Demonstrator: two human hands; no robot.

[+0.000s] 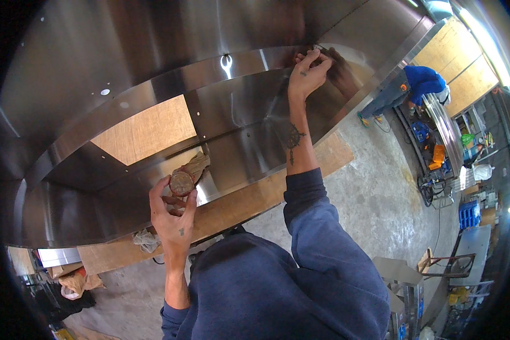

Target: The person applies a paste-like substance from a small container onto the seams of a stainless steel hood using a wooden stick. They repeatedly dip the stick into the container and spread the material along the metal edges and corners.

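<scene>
Steel hood [153,51]: large brushed stainless sheet, curved in this view, with folded lips and glare streaks; a rectangular cutout shows wood [144,131] behind. It rests on a wooden board [249,201] over a rough concrete floor [379,198].

Left hand [173,218]: grip closed around a small round tin [182,183], reddish-brown on its top face, held between thumb and fingers close to the lower lip of the hood. A brown rag [197,164] lies on the steel just beyond the tin.

Right hand [307,73]: raised to the upper fold of the hood, fingertips pinched on something thin and dark at the seam; too small to tell what. Forearm bare, blue sleeve pushed up.

Around: crumpled pale cloth [146,241] at the board's near edge; another person in blue [419,82] bent over at far right beside cluttered benches; cardboard boxes [402,277] at lower right
</scene>
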